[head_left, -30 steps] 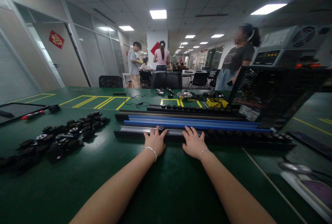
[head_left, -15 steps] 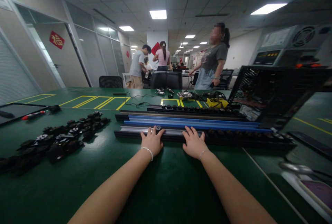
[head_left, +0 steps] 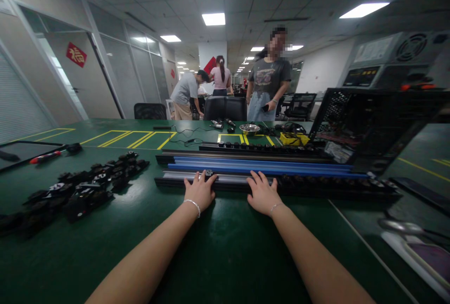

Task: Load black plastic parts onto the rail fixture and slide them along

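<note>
One black rail (head_left: 232, 182), silver along its left inner stretch, lying flat on the green table (head_left: 225, 257) directly before the person. Long axis: crosswise, left to right, the right end slightly nearer the viewer. One small black block (head_left: 209, 173), at the rail's left stretch.

One left hand (head_left: 199, 195), palm down on the rail, fingers spread; the block sits between forefinger and thumb, though whether they pinch it cannot be told. One right hand (head_left: 263, 196), palm down on the same rail, well apart from the left, fingers fanned, pinching nothing visible. A row of dark parts (head_left: 326, 183) fills the rail's right stretch.

Just behind: one blue strip (head_left: 281, 168), roughly parallel; one dark bar (head_left: 242, 155); one farther rack (head_left: 263, 148) with small pieces in line.

To the left: one heap of black parts (head_left: 89, 184), loose; one red-handled tool (head_left: 45, 157). To the far side: one metal bowl (head_left: 249, 129), one yellow box (head_left: 293, 140). To the right: one open computer case (head_left: 376, 128). Beyond the table: several people, one in a dark printed shirt (head_left: 269, 76).
</note>
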A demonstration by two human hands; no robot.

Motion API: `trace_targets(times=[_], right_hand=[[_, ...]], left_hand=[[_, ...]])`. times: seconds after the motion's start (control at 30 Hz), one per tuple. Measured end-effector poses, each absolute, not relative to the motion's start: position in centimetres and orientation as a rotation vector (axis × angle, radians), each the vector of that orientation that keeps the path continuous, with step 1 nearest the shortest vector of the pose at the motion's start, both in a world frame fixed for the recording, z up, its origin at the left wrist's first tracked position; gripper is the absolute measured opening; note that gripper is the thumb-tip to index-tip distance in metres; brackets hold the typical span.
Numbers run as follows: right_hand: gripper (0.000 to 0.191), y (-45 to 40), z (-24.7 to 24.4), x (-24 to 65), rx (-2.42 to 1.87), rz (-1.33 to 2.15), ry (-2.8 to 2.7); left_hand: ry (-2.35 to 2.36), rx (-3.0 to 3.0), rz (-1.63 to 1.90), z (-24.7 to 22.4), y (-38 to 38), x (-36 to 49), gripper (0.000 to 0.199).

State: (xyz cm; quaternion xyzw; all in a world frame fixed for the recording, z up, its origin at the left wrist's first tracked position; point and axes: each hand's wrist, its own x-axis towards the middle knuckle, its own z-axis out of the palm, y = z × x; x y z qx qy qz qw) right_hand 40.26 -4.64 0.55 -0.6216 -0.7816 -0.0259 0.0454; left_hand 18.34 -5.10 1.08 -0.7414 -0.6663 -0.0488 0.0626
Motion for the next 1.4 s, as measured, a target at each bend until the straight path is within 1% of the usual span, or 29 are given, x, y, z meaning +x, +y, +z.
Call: trace_targets(times=[1.0,1.4], right_hand=[[0.056,-4.7,0.6,40.3,-1.903,-0.082,-2.392],[0.055,-4.6,0.6,40.3,-1.919,-0.067,-2.401]], left_hand=[[-2.099,-2.211,-0.128,1.4,-4.7,13.9,0.056],[-2.098,-2.189,-0.176,0.8,-4.1,11.9,0.053]])
